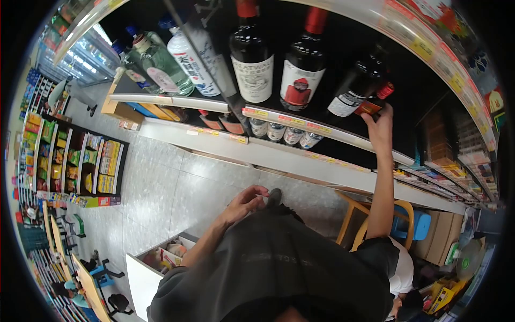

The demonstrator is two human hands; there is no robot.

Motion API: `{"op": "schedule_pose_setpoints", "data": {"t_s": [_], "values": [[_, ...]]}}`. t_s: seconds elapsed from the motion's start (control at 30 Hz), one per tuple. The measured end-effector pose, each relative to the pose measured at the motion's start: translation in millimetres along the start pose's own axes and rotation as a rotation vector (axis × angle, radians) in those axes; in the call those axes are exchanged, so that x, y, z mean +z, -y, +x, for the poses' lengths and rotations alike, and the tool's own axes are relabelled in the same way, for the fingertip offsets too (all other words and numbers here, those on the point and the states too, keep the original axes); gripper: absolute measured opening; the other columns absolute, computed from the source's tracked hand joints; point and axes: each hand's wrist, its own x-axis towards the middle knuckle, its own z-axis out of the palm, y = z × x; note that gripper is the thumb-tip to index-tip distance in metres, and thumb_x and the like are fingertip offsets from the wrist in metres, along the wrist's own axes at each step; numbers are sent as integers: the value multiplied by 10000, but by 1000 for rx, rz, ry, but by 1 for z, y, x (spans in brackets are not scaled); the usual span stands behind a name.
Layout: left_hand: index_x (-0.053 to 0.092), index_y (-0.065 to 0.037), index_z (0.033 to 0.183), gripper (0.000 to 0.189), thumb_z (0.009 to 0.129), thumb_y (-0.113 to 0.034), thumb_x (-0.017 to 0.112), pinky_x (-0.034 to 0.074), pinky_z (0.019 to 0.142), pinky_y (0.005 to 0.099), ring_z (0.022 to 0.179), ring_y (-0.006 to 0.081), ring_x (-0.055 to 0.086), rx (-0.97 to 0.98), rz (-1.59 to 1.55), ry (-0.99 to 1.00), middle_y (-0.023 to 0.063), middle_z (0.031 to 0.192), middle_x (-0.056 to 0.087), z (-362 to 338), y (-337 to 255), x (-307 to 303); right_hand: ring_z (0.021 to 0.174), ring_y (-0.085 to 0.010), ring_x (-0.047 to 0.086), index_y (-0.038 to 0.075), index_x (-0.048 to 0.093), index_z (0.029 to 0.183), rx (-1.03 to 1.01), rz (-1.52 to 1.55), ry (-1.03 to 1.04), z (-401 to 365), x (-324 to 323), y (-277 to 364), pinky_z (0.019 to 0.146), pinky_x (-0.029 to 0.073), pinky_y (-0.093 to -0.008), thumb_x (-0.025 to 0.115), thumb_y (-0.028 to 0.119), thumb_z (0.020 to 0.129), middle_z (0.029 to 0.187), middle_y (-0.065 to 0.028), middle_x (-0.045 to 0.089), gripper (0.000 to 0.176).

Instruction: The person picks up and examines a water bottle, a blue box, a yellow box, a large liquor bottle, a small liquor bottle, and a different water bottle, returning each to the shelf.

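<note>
My right hand [380,126] reaches up to the shelf and grips a small dark bottle with a red cap and red label [375,103], which stands beside a larger dark wine bottle [358,80]. My left hand [245,203] hangs low in front of my dark shirt, its fingers loosely curled and holding nothing. Two red-capped wine bottles [252,53] [303,64] stand further left on the same shelf [322,129].
Clear and white bottles [161,64] fill the shelf's left part, with small cans [281,131] below. A snack rack [75,161] stands across the tiled aisle. An open carton of goods [161,257] sits near my feet, and a blue and wooden stool [405,222] to the right.
</note>
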Motion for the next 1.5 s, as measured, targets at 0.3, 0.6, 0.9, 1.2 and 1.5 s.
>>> {"op": "schedule_pose_setpoints", "data": {"t_s": [0.3, 0.6, 0.9, 1.2, 1.5], "values": [[525, -68, 1192, 252, 969, -183, 545, 446, 759, 241, 944, 110, 575, 138, 141, -166, 26, 1135, 591, -24, -25, -94, 938, -192, 450, -4, 393, 1092, 83, -44, -485, -127, -14, 35, 885, 396, -323, 655, 122, 889, 1029, -92, 419, 355], [544, -36, 1142, 214, 958, -145, 559, 431, 832, 256, 990, 116, 551, 705, 464, -455, 39, 1106, 594, -63, -192, -273, 687, -122, 400, 63, 458, 864, 579, 590, 154, -305, 232, 168, 639, 372, -268, 520, 133, 961, 749, 3, 414, 135], [486, -18, 1264, 395, 921, -158, 624, 396, 979, 313, 1119, 161, 525, 988, 649, -337, 88, 1177, 582, -36, -334, -306, 622, -289, 437, -18, 451, 878, 301, 504, 536, -286, 322, 288, 624, 416, -365, 498, 233, 976, 693, -178, 499, 273], [540, 6, 1181, 519, 839, -343, 714, 427, 935, 364, 1082, 246, 524, 1191, 915, -302, 137, 1139, 558, 2, -361, -293, 638, -193, 446, -17, 479, 822, 345, 599, 421, -305, 350, 321, 634, 418, -333, 473, 233, 984, 692, -126, 485, 298], [593, 6, 1012, 494, 754, -380, 761, 442, 814, 362, 996, 270, 477, 1260, 1082, -480, 146, 1012, 540, 27, -362, -283, 658, -134, 462, 8, 494, 759, 451, 683, 420, -309, 362, 322, 634, 406, -288, 392, 259, 1023, 687, -38, 492, 379]]}}
